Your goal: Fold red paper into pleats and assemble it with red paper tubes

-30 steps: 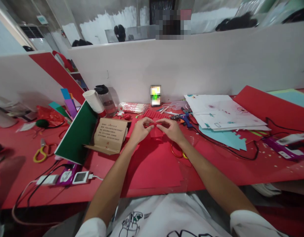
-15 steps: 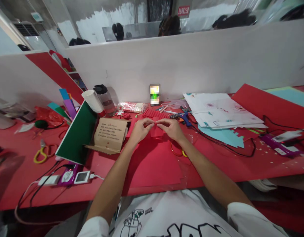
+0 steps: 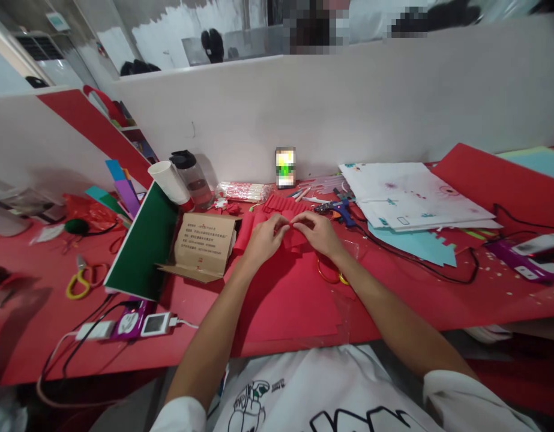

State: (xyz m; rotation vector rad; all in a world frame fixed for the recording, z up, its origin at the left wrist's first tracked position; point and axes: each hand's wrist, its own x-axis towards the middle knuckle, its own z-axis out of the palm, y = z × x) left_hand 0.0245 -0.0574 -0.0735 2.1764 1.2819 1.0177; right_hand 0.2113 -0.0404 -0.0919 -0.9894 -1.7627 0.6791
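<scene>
A pale partition stands behind a red surface crowded with craft supplies. Near the middle, a small piece of red paper sits between the person's two hands, above the far part of a large red sheet. The left hand and the right hand each pinch the small piece near its top, thumb against fingers, with the fingertips almost meeting; the exact grip is too small to make out.

Just beyond the hands lies pleated paper, and behind it a phone leans against the partition. A cardboard box is left of the left hand, beside a tilted green board. A blue glue gun lies beyond the right hand, near white printed sheets. Scissors are partly hidden by the right forearm.
</scene>
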